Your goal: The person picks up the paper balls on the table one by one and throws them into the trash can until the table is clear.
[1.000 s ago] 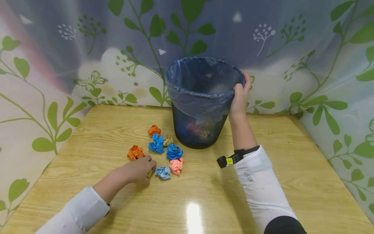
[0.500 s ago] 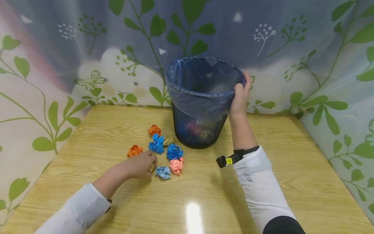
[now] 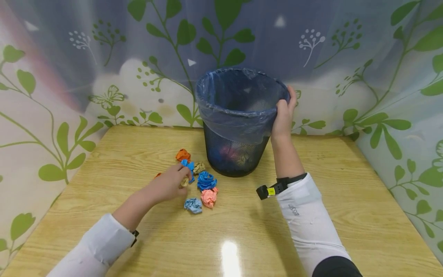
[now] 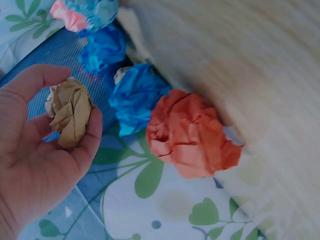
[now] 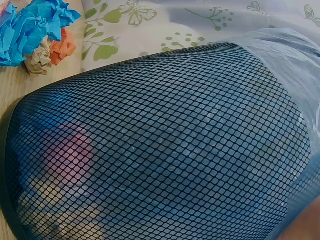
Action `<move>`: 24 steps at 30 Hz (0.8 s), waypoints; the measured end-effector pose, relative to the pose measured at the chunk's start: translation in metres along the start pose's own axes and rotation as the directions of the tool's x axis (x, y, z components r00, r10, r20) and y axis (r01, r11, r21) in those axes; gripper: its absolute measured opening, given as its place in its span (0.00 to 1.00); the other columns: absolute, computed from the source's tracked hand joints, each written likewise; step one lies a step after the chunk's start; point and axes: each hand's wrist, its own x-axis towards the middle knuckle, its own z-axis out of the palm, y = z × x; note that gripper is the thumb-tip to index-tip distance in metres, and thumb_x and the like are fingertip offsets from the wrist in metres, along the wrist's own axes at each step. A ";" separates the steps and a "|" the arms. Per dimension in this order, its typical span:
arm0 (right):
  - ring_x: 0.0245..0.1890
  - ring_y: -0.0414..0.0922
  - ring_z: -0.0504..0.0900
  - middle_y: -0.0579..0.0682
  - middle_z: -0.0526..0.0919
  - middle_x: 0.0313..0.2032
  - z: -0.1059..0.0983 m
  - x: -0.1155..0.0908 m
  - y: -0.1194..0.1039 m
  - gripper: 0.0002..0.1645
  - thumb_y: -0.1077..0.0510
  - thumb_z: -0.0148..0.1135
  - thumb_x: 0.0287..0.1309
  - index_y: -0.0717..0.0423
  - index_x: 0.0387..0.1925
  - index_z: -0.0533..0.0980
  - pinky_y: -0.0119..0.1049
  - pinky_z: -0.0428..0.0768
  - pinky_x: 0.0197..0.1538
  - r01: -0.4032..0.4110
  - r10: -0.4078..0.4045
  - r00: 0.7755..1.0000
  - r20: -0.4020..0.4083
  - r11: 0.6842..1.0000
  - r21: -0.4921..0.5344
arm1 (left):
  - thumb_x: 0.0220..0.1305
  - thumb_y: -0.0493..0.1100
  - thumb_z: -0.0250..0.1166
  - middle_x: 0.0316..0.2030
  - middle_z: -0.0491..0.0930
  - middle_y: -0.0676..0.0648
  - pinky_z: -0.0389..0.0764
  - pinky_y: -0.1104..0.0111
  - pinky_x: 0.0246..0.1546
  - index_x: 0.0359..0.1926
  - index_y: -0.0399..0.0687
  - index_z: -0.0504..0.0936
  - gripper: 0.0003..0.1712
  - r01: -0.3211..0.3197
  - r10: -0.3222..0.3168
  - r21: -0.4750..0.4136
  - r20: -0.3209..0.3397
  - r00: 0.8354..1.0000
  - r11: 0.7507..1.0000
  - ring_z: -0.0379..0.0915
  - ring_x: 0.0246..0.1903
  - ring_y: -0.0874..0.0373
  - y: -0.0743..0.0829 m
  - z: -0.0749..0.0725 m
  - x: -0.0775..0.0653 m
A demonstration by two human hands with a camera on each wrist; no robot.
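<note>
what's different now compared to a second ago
The left hand, pinching the tan crumpled paper ball, has moved forward and slightly right, carrying it closer to the mesh wastebasket. It now mostly hides the left orange paper ball from the head camera. Unchanged: the right hand grips the wastebasket's rim, and the light blue paper ball and pink paper ball lie where they were.

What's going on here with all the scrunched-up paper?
Someone's left hand holds a tan paper ball, near other paper balls on the table. Their right hand grips a mesh bin at the top, with a plastic bag lining it. Coloured lumps show through the mesh.
</note>
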 end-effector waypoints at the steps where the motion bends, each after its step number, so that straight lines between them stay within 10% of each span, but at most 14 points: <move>1: 0.60 0.47 0.62 0.48 0.52 0.72 0.000 0.000 0.000 0.39 0.56 0.34 0.59 0.40 0.73 0.49 0.29 0.61 0.52 0.002 -0.002 1.000 0.000 1.000 0.004 | 0.54 0.33 0.65 0.42 0.72 0.42 0.71 0.61 0.38 0.40 0.43 0.75 0.12 -0.003 0.003 -0.004 -0.025 1.000 1.000 0.66 0.39 0.50 0.001 -0.002 0.001; 24: 0.58 0.47 0.63 0.49 0.55 0.71 0.001 0.001 0.001 0.39 0.56 0.35 0.59 0.43 0.73 0.48 0.28 0.63 0.51 0.002 -0.002 1.000 -0.003 1.000 0.015 | 0.58 0.35 0.64 0.52 0.72 0.40 0.73 0.56 0.47 0.48 0.41 0.76 0.15 -0.059 0.004 -0.151 -0.337 0.942 0.987 0.68 0.47 0.47 0.033 -0.082 0.028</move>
